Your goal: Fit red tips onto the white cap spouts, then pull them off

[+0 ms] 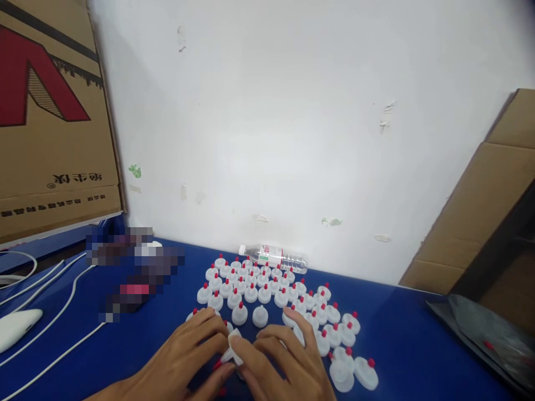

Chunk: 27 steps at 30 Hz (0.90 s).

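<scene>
We've got left hand (184, 356) and right hand (280, 362) pinched together on one white cap (232, 348), tilted, just before the cap cluster (267, 289).

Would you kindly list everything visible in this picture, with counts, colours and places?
caps: several dozen, white with red tips, standing in rows on the table's middle, some beside the hands
held cap: one, white, pinched between both hands
water bottle: one, clear with a red-and-white label, lying on its side behind the caps, by the wall
table: one, blue, across the foreground
cardboard boxes: two, brown, one at upper left with red print, one at right
cables: several, white, at left on the table
white device: one, far left edge
dark bag: one, at right, kind unclear
wall: white, scuffed, behind
left hand: on the held cap
right hand: on the held cap
</scene>
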### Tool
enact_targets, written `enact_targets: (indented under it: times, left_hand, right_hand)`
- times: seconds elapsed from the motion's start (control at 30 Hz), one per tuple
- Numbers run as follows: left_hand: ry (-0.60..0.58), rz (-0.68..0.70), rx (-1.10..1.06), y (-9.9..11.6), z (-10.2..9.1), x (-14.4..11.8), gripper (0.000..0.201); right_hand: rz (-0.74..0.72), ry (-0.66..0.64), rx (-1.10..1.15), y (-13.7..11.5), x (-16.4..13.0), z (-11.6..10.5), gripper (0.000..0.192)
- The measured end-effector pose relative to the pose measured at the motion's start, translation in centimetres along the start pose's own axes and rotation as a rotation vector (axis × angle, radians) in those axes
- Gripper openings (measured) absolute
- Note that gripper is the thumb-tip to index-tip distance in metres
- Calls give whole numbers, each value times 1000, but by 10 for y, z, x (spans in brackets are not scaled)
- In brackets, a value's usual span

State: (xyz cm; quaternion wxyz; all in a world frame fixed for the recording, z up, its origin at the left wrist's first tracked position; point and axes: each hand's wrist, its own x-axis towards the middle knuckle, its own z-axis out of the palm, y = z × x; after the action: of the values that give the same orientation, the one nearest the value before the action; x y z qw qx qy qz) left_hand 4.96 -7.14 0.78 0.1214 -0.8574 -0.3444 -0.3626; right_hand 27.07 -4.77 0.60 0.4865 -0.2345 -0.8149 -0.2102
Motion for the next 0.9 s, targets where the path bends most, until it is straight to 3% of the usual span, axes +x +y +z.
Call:
enact_targets:
  times: [0.23, 0.43, 0.53, 0.63, 0.7, 0.77, 0.9]
  left_hand:
    - [-16, 11, -74, 5, -5, 5, 15]
    - [-61, 21, -238, 4, -4, 16, 23]
    - [-91, -39, -274, -1, 0, 6, 30]
    - [-24, -97, -176, -8, 2, -9, 25]
    - [-12, -109, -61, -12, 0, -13, 27]
    - [-67, -63, 3, -14, -2, -10, 28]
    - [-201, 38, -59, -7, -5, 7, 13]
  right_hand:
    - [-94, 41, -40, 3, 6, -3, 15]
    - [-63, 96, 47, 2, 16, -1, 21]
    - [-111, 95, -1, 3, 19, -5, 21]
    - [-134, 94, -33, 17, 21, -17, 17]
    - [-50, 76, -75, 35, 20, -30, 20]
    - [124, 35, -138, 54, 17, -40, 24]
    - [266, -28, -144, 73, 8, -41, 18]
